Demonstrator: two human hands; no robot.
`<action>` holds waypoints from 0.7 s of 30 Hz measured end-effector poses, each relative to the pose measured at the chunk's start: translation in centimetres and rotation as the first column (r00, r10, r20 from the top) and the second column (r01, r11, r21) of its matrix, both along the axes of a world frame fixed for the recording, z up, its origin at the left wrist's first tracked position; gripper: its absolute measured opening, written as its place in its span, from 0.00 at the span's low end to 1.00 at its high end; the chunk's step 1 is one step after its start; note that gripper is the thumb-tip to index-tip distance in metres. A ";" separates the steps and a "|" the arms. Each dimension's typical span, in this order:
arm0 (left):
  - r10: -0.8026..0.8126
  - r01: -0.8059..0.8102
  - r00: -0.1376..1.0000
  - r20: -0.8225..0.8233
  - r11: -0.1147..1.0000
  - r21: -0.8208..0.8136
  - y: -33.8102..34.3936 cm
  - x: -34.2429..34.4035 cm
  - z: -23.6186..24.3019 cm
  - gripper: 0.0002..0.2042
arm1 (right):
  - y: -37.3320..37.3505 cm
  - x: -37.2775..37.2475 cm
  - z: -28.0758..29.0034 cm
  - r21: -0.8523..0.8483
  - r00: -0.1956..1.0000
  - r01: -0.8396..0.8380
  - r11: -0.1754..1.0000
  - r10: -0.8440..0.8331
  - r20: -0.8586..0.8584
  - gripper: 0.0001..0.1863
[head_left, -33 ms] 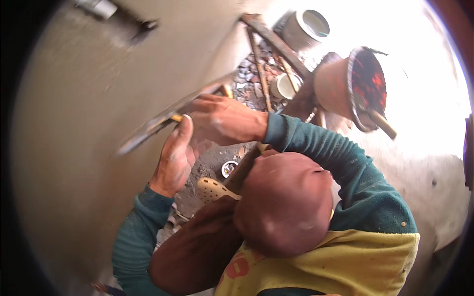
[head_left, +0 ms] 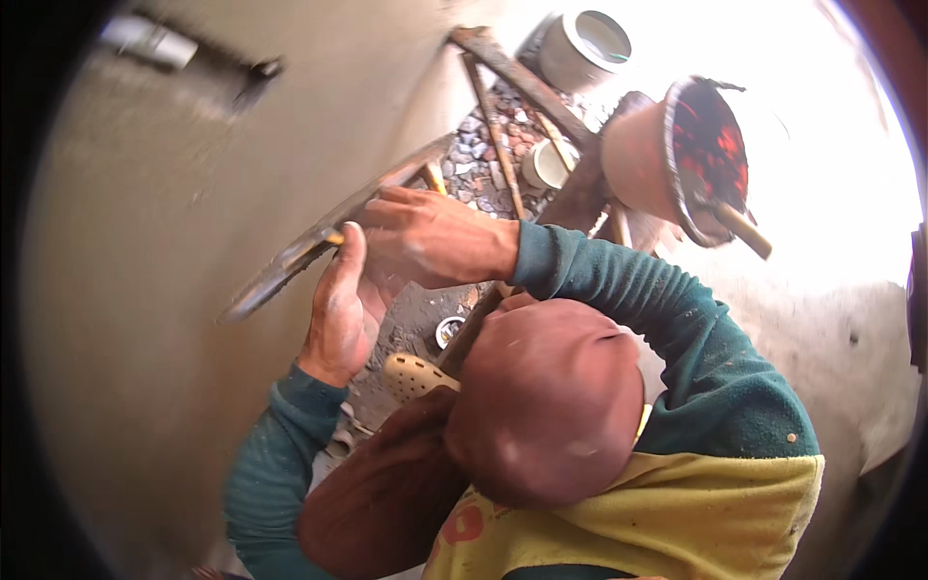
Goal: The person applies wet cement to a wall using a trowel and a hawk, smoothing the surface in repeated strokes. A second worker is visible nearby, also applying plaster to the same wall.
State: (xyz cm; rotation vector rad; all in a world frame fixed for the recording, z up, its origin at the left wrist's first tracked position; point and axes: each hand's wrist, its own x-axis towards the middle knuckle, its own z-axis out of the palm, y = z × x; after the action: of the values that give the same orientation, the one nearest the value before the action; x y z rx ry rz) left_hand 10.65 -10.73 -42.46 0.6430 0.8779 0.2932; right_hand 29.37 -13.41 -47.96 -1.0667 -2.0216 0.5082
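A long, narrow plastering float (head_left: 285,266) lies with its edge along the grey plastered wall (head_left: 145,242), tilted from lower left to upper right. My right hand (head_left: 435,237) is closed round its handle, knuckles up. Beside it, my left hand (head_left: 338,314) has its thumb raised against the yellow handle end (head_left: 333,236); its fingers are partly hidden under the right hand and the float. Teal sleeves cover both my forearms.
A bucket (head_left: 643,159) with a wooden-handled tool (head_left: 739,230) leans on its side at the right. Behind stand a wooden frame (head_left: 522,72), a pale pail (head_left: 570,58) and a small pot (head_left: 549,166) among rubble. A recess (head_left: 217,72) with a white fitting cuts the wall.
The float has slid slightly down and left along the wall, with both hands staying on it. The wall recess and the buckets have shifted a little in view.
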 end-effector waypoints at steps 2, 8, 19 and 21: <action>0.134 -0.129 0.984 0.114 0.991 -0.045 -0.2 3.8 -0.1 0.24 | -1.2 2.3 1.4 -0.004 0.990 0.077 0.997 -0.076 0.121 0.19; 0.122 -0.122 0.993 -0.001 0.988 -0.090 2.5 11.6 -1.8 0.18 | -9.4 16.6 9.7 0.057 0.903 0.369 0.928 -0.372 0.214 0.18; 0.027 0.079 0.938 0.346 0.954 -0.290 2.7 29.8 -5.5 0.16 | -22.2 34.5 5.5 -0.619 0.691 0.708 0.341 -0.148 0.708 0.09; 0.007 0.097 0.951 0.309 0.942 -0.320 1.5 32.1 -5.5 0.23 | -22.4 35.8 5.9 -0.583 0.680 0.719 0.378 -0.210 0.703 0.12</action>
State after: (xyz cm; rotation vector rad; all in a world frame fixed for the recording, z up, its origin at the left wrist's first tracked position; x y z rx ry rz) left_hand 42.80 -9.20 -48.00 0.2907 0.5929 0.1894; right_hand 65.15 -35.82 -42.08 -2.6013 -1.6545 0.9870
